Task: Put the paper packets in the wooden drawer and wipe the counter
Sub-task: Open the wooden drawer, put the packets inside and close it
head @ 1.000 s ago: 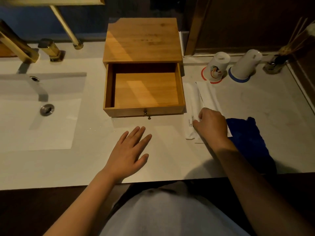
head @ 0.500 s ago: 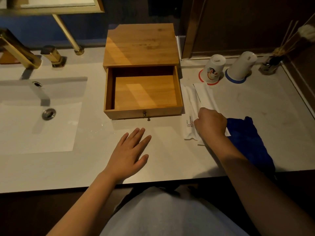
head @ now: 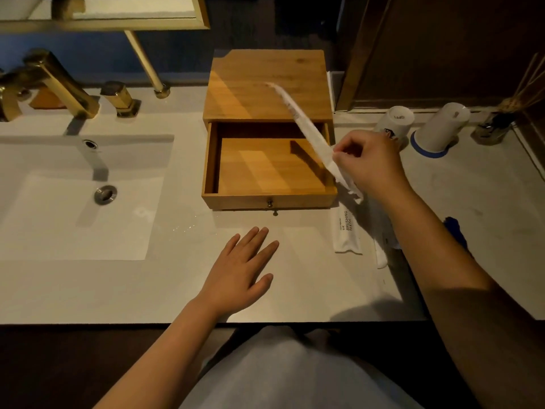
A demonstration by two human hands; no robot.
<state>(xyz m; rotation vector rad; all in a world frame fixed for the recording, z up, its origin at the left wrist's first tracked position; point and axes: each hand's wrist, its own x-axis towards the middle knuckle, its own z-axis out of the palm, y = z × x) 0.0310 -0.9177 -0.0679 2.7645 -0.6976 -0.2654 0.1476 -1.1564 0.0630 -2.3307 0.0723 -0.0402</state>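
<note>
The right hand (head: 373, 163) is pinching one long white paper packet (head: 306, 125) near its lower end, so the grip is closing narrowly on that packet between thumb and fingertips. The packet is slanting up and to the left across the centre of the frame, its free end hanging over the box top and its middle passing above the right side of the open wooden drawer (head: 269, 168). Holding it by one end appears to be leaving the rest free to be lowered into the tray lengthwise.

The drawer is standing pulled out at centre frame and is showing only bare wood inside; no packet is lying in it yet.

The left hand (head: 239, 276) is resting flat on the tabletop (head: 147, 284) at lower centre, fingers spread and holding nothing, seemingly bracing the body.

A second packet (head: 346, 231), printed "BRUSHING TEETH", is lying on the tabletop just right of the drawer front, with further white packets partly hidden under the right forearm. The blue cloth (head: 455, 228) is showing only as a sliver at right, beyond that arm, and is apparently waiting for the wiping step, which is not yet begun.
</note>
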